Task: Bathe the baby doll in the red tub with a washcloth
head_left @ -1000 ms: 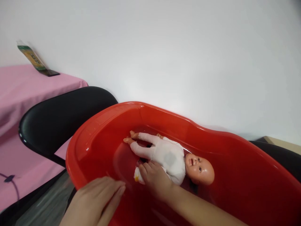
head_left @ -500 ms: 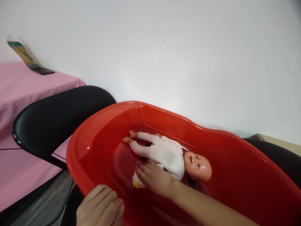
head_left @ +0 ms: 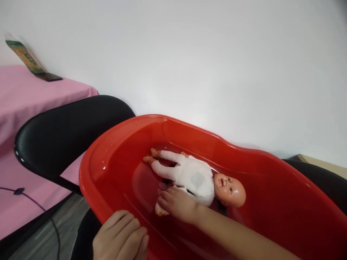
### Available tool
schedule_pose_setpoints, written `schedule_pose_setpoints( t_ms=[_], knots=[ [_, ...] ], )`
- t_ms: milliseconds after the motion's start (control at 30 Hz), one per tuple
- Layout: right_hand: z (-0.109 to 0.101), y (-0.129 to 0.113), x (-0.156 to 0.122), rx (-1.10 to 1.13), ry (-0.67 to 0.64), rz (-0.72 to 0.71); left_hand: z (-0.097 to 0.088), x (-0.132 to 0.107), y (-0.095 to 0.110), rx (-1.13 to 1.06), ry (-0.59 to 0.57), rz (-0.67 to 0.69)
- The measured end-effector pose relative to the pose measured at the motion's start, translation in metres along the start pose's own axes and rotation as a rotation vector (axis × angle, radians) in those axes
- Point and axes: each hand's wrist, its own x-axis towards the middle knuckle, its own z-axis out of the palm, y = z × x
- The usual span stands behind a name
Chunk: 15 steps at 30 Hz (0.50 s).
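Observation:
A doll (head_left: pixel 193 177) in a white fabric body lies on its back in the red baby bathtub (head_left: pixel 108 144), its feet to the left and its head to the right. At the doll's near side, my right hand (head_left: pixel 179 205) is closed on a small white and pink patterned cloth (head_left: pixel 160 210). Part of this cloth is hidden under the fingers. My left hand (head_left: pixel 121 236) is curled over the near left rim of the tub, fingers bent and pressed together. Something dark shows beneath the doll.
Left of the tub stands a black chair (head_left: pixel 65 133). Behind it, a pink-covered table (head_left: pixel 54 86) carries a green and yellow package (head_left: pixel 25 56) and a dark flat object (head_left: pixel 50 77). A black cable (head_left: pixel 47 209) hangs at lower left. The white wall is close behind the tub.
My view has shifted slightly, and the cable has come into sight at lower left. My right hand still holds the cloth, which looks more bunched; my left hand stays at the rim.

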Motion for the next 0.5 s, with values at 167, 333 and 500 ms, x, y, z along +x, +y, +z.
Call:
schedule_pose_setpoints(
  t_ms=[167,333,500],
  knots=[
    [0.016,-0.001,0.003,-0.011,0.082,-0.026,0.007,-0.011,-0.001,-0.004,0.056,-0.026],
    [0.032,-0.002,0.001,0.027,0.126,-0.048,0.000,-0.006,-0.003,0.038,-0.038,0.033],
    [0.036,-0.006,0.001,0.056,0.194,-0.093,-0.003,0.001,-0.004,0.049,-0.044,0.034]
  ],
)
